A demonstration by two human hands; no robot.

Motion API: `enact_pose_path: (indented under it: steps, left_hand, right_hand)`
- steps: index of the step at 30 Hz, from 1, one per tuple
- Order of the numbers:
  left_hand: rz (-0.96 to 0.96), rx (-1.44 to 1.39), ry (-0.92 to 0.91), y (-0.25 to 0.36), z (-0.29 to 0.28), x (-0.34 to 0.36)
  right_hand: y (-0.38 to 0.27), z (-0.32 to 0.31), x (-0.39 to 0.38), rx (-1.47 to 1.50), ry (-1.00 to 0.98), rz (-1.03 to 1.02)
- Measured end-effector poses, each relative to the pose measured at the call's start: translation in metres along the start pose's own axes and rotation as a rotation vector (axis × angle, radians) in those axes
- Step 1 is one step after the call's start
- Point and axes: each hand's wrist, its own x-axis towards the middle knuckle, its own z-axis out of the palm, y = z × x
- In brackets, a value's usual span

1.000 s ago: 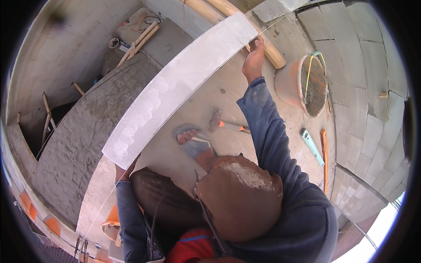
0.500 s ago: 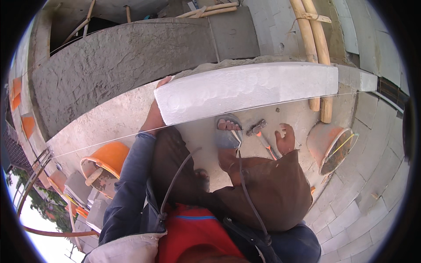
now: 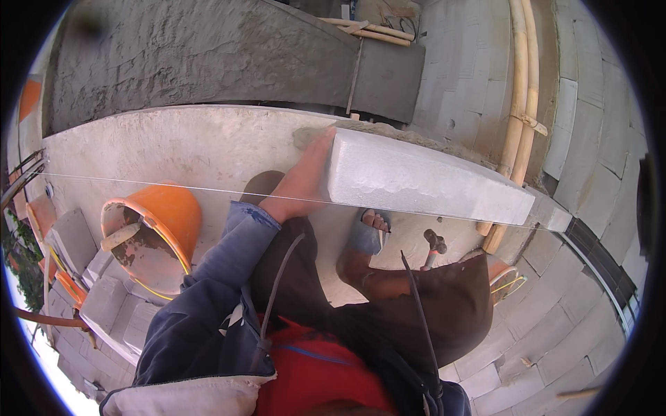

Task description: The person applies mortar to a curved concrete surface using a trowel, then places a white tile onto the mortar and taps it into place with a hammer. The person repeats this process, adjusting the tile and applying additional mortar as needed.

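My left hand (image 3: 305, 173) grips the near-left end of a long white block (image 3: 430, 177), fingers pressed along its end. The block spans rightward beside a shorter grey-white block (image 3: 551, 215), along wet mortar (image 3: 374, 127). A thin string (image 3: 173, 184) crosses at its lower edge. A hammer (image 3: 435, 243) shows head-up beyond my bent right knee, its lower handle hidden. My right hand is out of sight, and I cannot tell whether it touches the hammer.
An orange bucket (image 3: 177, 218) lies tipped at left, beside stacked grey blocks (image 3: 121, 312). Bamboo poles (image 3: 517, 132) run at right, with another bucket (image 3: 499, 270) partly behind my knee. A rough grey plastered slab (image 3: 201, 59) lies beyond the pale ledge (image 3: 173, 139).
The long block has moved from a diagonal, two-handed hold to lying crosswise under my left hand. My right hand let go and left view. The hammer has turned more upright.
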Motion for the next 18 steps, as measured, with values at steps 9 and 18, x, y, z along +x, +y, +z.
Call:
enact_pose_path:
  steps: [9,18]
  left_hand:
    - [-0.885,-1.323,0.343,0.028,0.039,-0.028]
    - [-0.815,-1.697,0.113,0.022,0.06,-0.018]
  right_hand:
    - [-0.273,-0.157,0.1,-0.239,-0.325,-0.512]
    - [-0.543,-0.095,0.132,-0.434,-0.671,-1.153]
